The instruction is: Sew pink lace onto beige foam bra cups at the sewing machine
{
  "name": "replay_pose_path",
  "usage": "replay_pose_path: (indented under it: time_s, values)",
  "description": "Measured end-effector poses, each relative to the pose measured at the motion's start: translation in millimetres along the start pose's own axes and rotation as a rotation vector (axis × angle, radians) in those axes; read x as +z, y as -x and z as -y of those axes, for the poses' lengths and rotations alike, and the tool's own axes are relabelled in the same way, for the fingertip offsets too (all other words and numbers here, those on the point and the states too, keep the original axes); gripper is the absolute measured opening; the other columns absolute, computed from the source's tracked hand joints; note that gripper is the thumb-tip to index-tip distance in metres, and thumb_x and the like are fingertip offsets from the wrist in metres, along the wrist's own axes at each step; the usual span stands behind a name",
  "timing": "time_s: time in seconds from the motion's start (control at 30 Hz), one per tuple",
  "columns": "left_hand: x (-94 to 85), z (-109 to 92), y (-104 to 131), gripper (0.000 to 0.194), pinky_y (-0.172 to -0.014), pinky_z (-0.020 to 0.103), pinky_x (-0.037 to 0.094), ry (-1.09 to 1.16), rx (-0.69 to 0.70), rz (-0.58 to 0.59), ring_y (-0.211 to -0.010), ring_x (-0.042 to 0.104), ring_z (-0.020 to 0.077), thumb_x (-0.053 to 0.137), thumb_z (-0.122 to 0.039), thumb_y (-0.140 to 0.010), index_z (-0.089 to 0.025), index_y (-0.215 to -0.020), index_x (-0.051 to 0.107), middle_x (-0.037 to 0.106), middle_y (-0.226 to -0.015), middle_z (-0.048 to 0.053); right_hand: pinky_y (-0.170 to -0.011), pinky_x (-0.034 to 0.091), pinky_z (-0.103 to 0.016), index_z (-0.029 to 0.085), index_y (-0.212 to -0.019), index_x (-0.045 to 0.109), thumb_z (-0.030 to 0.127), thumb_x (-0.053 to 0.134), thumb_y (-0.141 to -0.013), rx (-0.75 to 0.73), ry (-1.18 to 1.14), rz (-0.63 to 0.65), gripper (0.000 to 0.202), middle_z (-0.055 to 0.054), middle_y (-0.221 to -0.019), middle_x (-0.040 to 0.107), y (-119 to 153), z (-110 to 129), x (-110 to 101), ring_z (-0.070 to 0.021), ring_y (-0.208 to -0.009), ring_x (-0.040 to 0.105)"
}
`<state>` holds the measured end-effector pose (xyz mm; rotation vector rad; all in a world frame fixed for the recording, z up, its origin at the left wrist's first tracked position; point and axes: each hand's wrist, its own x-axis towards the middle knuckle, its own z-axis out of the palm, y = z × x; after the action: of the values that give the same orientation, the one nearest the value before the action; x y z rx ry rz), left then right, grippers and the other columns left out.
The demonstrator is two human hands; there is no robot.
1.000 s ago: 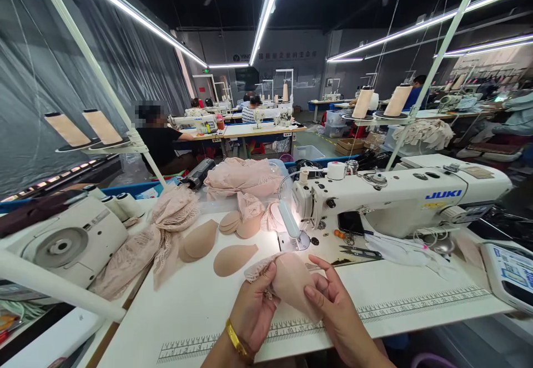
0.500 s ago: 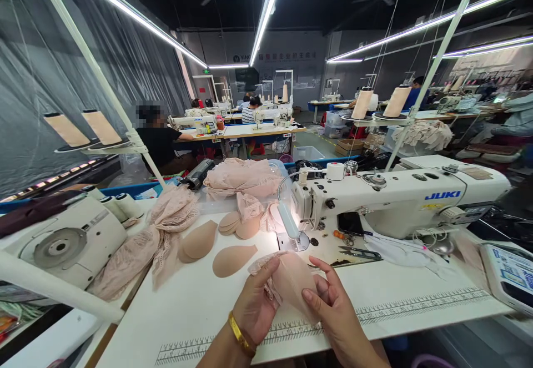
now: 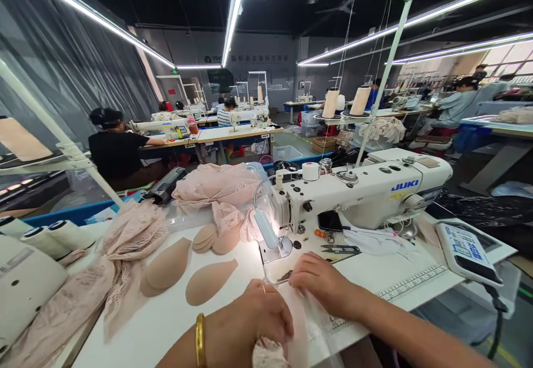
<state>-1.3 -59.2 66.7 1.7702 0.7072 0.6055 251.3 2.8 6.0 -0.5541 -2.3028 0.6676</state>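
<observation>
My left hand (image 3: 268,315), with a gold bracelet, is closed on a pale pink lace bra piece (image 3: 268,354) in front of the sewing machine. My right hand (image 3: 320,287) is closed on the sheer edge of the same piece, close to the needle area. Part of the piece hangs over the table's front edge, and my fingers hide much of it. Beside my left hand lies a loose beige teardrop-shaped bra cup (image 3: 210,283). More beige cups (image 3: 166,265) lie stacked farther left. The white sewing machine (image 3: 358,190) stands just beyond my hands, its lamp lit.
Pink lace pieces (image 3: 216,185) are heaped behind the cups, with another lace bundle (image 3: 133,229) at left. Thread snips (image 3: 341,249) and a phone (image 3: 330,221) lie under the machine arm. A control panel (image 3: 468,251) is at right. A co-worker (image 3: 116,149) sits farther back.
My hands have turned palms down and moved from holding the piece up to gripping it lower, near the machine. The view has swung right, and the piece now hangs down.
</observation>
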Motion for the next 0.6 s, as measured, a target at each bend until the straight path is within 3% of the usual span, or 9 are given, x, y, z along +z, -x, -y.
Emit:
replay_pose_path:
  time_s: [0.07,0.13,0.23,0.33,0.43,0.6]
  values:
    - [-9.6,5.0,-16.5,0.023,-0.108,0.051,0.031,-0.359,0.039,0.102,-0.097,0.068,0.0323,0.07,-0.004,-0.067,-0.027,-0.065,0.074,0.077,-0.105,0.007,-0.085,0.043,-0.037,0.029,-0.092,0.073,0.017,0.05,-0.102,-0.104,0.173,0.131,0.027,-0.003,-0.094,0.075,-21.8,-18.9,-7.1,-0.021,-0.09,0.06]
    - [-18.7,13.0,-33.5,0.022,-0.107,0.052,0.03,-0.554,0.038,0.124,-0.092,0.07,0.0307,0.068,-0.004,-0.069,-0.024,-0.059,0.068,0.076,-0.107,0.007,-0.083,0.042,-0.036,0.027,-0.089,0.072,0.015,0.049,-0.102,-0.129,0.246,0.196,0.029,-0.004,-0.096,0.077,-36.7,-36.1,-6.9,-0.022,-0.095,0.06]
    - [-29.4,25.2,-48.1,0.021,-0.107,0.05,0.031,-0.579,0.028,0.13,-0.086,0.072,0.0297,0.072,-0.006,-0.069,-0.022,-0.057,0.067,0.076,-0.106,0.007,-0.074,0.04,-0.032,0.025,-0.091,0.072,0.008,0.043,-0.099,-0.125,0.275,0.157,0.035,-0.005,-0.104,0.078,-40.0,-52.0,-3.3,-0.0228,-0.101,0.061]
    - [-33.7,32.9,-48.6,0.021,-0.106,0.048,0.033,-0.562,0.071,0.099,-0.091,0.071,0.0313,0.073,-0.009,-0.072,-0.024,-0.058,0.068,0.075,-0.104,0.007,-0.073,0.038,-0.03,0.026,-0.098,0.072,0.001,0.044,-0.093,-0.121,0.28,0.163,0.038,-0.002,-0.109,0.078,-30.7,-55.3,-5.6,-0.0216,-0.104,0.062]
    - [-34.2,37.7,-45.7,0.018,-0.107,0.049,0.036,-0.613,0.074,0.106,-0.099,0.069,0.0316,0.07,-0.012,-0.074,-0.023,-0.06,0.067,0.074,-0.106,0.008,-0.076,0.036,-0.03,0.025,-0.096,0.071,-0.002,0.047,-0.088,-0.095,0.305,0.218,0.037,0.0,-0.109,0.077,-24.3,-55.3,-9.7,-0.0207,-0.101,0.062]
    - [-36.4,44.6,-48.1,0.015,-0.108,0.044,0.037,-0.692,0.096,0.134,-0.112,0.068,0.028,0.067,-0.018,-0.076,-0.018,-0.062,0.061,0.071,-0.111,0.006,-0.086,0.036,-0.033,0.023,-0.101,0.071,0.002,0.047,-0.094,-0.004,0.46,0.256,0.032,-0.003,-0.106,0.075,-25.0,-58.4,-9.6,-0.0193,-0.096,0.06]
